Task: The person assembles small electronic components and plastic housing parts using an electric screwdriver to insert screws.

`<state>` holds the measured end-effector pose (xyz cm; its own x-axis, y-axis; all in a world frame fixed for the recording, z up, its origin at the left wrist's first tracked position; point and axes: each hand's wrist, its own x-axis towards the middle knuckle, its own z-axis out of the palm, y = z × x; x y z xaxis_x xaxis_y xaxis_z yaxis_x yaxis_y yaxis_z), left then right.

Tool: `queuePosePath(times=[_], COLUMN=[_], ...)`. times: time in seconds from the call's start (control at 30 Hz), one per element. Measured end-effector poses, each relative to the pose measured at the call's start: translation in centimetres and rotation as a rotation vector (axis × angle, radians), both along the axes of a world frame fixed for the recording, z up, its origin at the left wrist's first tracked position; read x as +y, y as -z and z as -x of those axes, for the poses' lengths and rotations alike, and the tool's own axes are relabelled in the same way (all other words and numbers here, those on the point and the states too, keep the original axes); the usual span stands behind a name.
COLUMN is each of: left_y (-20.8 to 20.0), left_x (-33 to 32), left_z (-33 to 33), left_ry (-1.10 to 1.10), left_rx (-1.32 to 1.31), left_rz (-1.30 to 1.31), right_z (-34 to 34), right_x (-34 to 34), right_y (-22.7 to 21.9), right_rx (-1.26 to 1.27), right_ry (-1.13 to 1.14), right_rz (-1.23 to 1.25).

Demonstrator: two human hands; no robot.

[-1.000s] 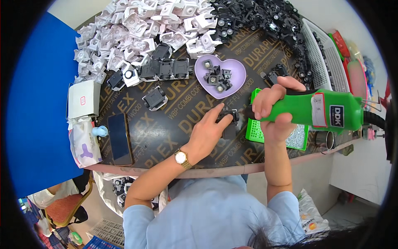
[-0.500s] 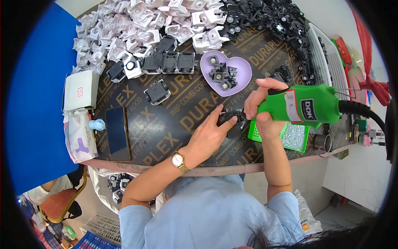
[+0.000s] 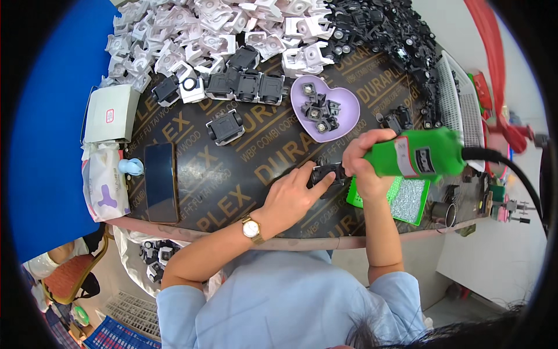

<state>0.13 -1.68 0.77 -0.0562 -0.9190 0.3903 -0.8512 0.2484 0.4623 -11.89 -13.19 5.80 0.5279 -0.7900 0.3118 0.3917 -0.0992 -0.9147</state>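
We see the left hand (image 3: pixel 290 195) on the dark table (image 3: pixel 232 192), its fingers closed around a small black part (image 3: pixel 324 173) near the table's front edge. The right hand (image 3: pixel 363 166) grips a green electric screwdriver (image 3: pixel 421 154), whose tip meets the part. A purple heart-shaped dish (image 3: pixel 343 99) lies just behind.

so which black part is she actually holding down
The black part under the left hand, at the green power tool tip; the others lie untouched in the heart dish and piles.
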Motion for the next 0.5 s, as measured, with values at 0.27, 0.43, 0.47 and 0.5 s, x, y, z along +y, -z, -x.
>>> queuePosePath(times=[0.27,0.43,0.47,0.5], left_y=[0.1,-0.1,-0.2,0.0], left_x=[0.2,0.3,0.3,0.2], left_z=[0.3,0.1,0.0,0.0], left_ry=[-0.011,0.001,0.007,0.001], left_rx=[0.021,0.013,0.0,0.006], left_rz=[-0.037,-0.033,-0.027,-0.011], right_z=[-2.2,-1.9,-1.6,-1.5], right_x=[1.9,2.0,1.9,1.9], right_y=[-0.4,0.2,0.3,-0.1], right_rx=[0.032,0.121,0.106,0.141], right_ry=[0.402,0.486,0.411,0.355], right_rz=[0.196,0.233,0.319,0.336])
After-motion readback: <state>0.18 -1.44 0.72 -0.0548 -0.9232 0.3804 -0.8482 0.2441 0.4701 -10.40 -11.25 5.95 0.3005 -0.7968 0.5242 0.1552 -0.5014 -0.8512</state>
